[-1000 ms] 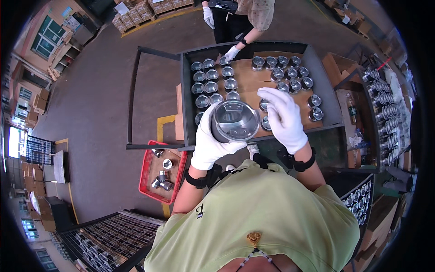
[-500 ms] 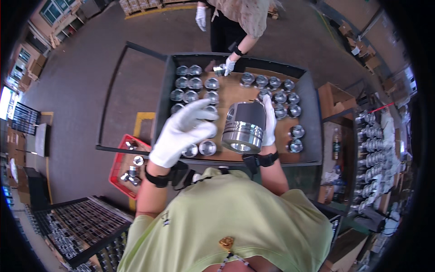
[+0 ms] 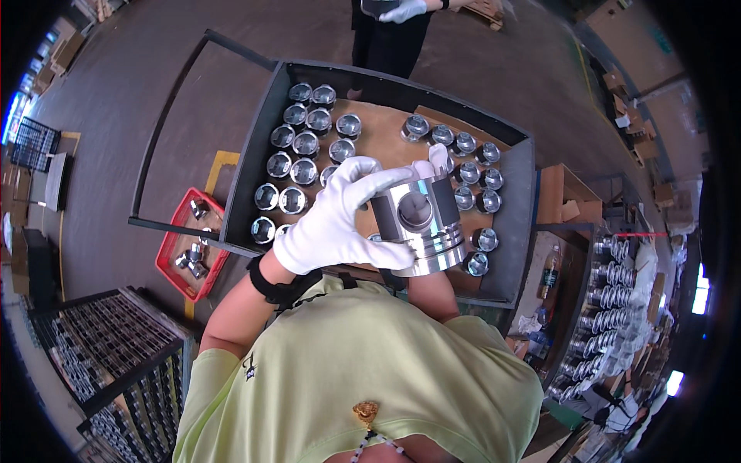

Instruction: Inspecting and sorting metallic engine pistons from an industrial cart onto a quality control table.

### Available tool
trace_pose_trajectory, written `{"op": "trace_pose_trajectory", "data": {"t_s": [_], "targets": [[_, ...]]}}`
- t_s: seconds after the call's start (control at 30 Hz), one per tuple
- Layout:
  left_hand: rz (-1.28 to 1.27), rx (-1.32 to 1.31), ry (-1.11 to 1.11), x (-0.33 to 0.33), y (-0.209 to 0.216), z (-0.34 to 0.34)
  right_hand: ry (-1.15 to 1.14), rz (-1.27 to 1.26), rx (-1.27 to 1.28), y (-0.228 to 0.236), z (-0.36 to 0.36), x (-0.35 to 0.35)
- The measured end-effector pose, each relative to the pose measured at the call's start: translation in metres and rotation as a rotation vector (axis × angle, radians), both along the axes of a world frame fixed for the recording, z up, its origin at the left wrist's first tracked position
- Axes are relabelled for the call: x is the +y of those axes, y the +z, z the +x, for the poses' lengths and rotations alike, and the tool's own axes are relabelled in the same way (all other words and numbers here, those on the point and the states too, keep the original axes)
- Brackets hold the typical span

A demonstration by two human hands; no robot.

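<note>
A large metal piston (image 3: 441, 248) with dark skirt panels, ring grooves and a round pin hole is held up in front of me over the cart. My gloved left hand (image 3: 328, 228) grips it from the left, thumb low by the grooves and fingers along the top. Most of my gloved right hand (image 3: 440, 158) is hidden behind the piston; its fingertips show above the far end, wrapped against it. Below, rows of smaller-looking pistons (image 3: 306, 144) stand on brown board in the dark metal cart (image 3: 251, 166).
A co-worker's gloved hand (image 3: 405, 11) holds a dark cylindrical part across the cart. At the left, a red crate (image 3: 171, 270) holds several metal parts. Racks of parts (image 3: 108, 339) stand lower left, shelved pistons (image 3: 606, 297) at the right, beside a bottle (image 3: 550, 272).
My left hand has closed on the piston, which has turned so its pin hole faces me. The co-worker's hand has left the cart, lifting a part. My view has shifted.
</note>
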State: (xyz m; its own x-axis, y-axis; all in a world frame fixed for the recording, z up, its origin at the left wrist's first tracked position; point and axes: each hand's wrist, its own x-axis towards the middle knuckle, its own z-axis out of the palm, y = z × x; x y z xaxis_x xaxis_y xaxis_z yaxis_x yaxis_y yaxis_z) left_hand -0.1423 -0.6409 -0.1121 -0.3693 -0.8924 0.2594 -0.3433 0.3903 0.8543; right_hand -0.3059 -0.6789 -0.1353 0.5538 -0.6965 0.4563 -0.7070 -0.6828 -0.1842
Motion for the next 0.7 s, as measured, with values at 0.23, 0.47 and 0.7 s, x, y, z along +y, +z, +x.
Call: {"op": "trace_pose_trajectory", "data": {"t_s": [0.23,0.47,0.7], "targets": [[0.108,0.176,0.272,-0.01,-0.035,-0.016,0.483,0.859,-0.769,-0.036,0.014,-0.032],[0.411,0.683,0.275,-0.012,-0.071,-0.022,0.872,1.575,-1.629,-0.066,0.036,-0.032],[1.22,1.352,0.112,0.017,-0.123,0.03,-0.061,0.967,-1.452,-0.074,0.032,-0.013]]}}
